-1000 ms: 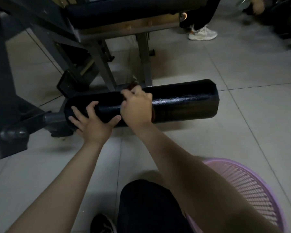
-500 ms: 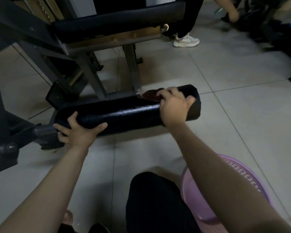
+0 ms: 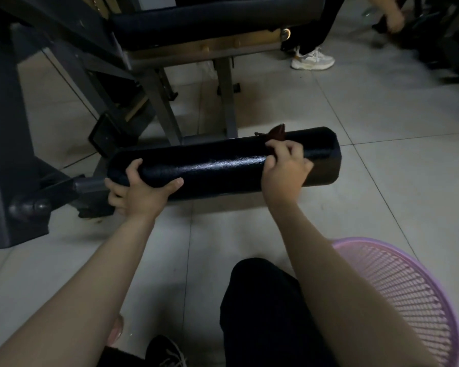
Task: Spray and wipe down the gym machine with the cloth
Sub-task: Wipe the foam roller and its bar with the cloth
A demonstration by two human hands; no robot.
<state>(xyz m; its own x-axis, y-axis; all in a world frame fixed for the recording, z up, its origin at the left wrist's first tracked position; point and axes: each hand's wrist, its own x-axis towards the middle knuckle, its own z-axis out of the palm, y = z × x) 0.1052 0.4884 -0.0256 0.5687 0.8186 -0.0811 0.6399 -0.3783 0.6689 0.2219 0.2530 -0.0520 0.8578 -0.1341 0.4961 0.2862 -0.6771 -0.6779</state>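
1. The gym machine (image 3: pixel 159 102) stands on the tiled floor (image 3: pixel 382 154). It is a steel frame with a padded seat (image 3: pixel 210 19) above. It looks heavy and stiff, so a wipe probably does not move it, and the frame itself needs no holding.
2. The roller pad (image 3: pixel 223 168) lies low and horizontal in front of the person, joined to the frame by a metal axle (image 3: pixel 89 185) at its left end. Its black cover is glossy and looks smooth, and it may be a little slippery when wet. The filling is probably soft, and the roller may turn on the axle. A good place to steady it is therefore near the axle end.
3. The left hand (image 3: pixel 141 190) grips the pad at that place. The fingers curl over the top and the thumb lies along the front side.
4. The right hand (image 3: pixel 286 170) is near the free right end. Its fingers are curled, and they hold the cloth and press it on the top of the pad.
5. The cloth (image 3: pixel 277 133) is small and dark red, and it seems thin and limp. One corner stands up behind the fingers. It is best held bunched, so that it does not slip out.
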